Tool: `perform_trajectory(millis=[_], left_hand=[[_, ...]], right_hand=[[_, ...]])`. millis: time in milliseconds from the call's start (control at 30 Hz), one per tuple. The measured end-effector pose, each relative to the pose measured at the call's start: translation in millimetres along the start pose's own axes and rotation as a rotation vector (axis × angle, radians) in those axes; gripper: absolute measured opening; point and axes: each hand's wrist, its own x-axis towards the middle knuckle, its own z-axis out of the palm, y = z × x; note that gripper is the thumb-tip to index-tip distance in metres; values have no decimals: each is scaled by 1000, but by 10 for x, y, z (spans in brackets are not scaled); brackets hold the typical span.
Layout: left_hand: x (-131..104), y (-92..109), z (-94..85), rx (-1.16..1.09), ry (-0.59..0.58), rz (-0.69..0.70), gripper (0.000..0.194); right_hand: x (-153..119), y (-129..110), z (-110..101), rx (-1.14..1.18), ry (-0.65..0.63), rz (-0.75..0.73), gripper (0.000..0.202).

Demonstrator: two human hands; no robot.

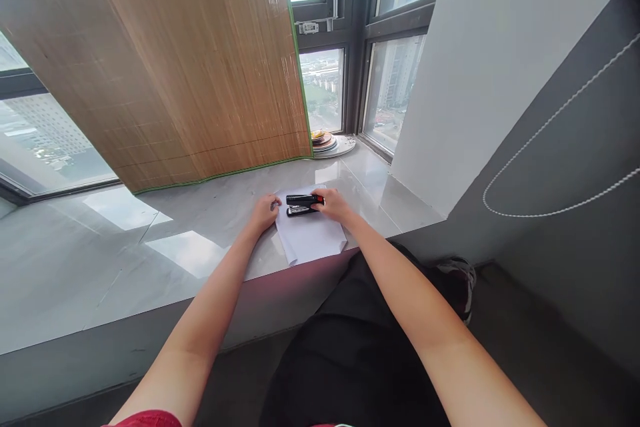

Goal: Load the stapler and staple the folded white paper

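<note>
the left hand [264, 213] is at the left side of the paper [313, 240], with its fingers curled in. something small and dark shows by its fingertips, but i cannot tell what, or if that grip is pinching the paper. if it is loose, the paper could slide or turn on the shiny ledge [125, 267]. the stapler [303, 200] is over the far part of the paper, between the hands. its gap faces left, so a left finger poked in there could get nipped. if it were pushed down while tilted, a staple could go in crooked. the paper's two near corners curl by the front of the ledge, so an arm could catch them. the right hand [331, 205] has its grip closed around the stapler's right end; if it slipped, the stapler could drop.

counting from the left: one blind [200, 67], two hands with one stapler between them, one pile of plates [327, 144], one shoe [457, 280], one looped cord [530, 215]. i cannot tell how many sheets of paper there are.
</note>
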Motion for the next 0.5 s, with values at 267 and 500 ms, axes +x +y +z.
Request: perform_trajectory(millis=[267,500], left_hand=[[-20,55,-35,-63,-18,16,24],[-43,67,-51,-9,-42,40,27]], right_hand=[[6,152,2,153,-26,-47,30],[-8,246,-83,258,34,-138,33]])
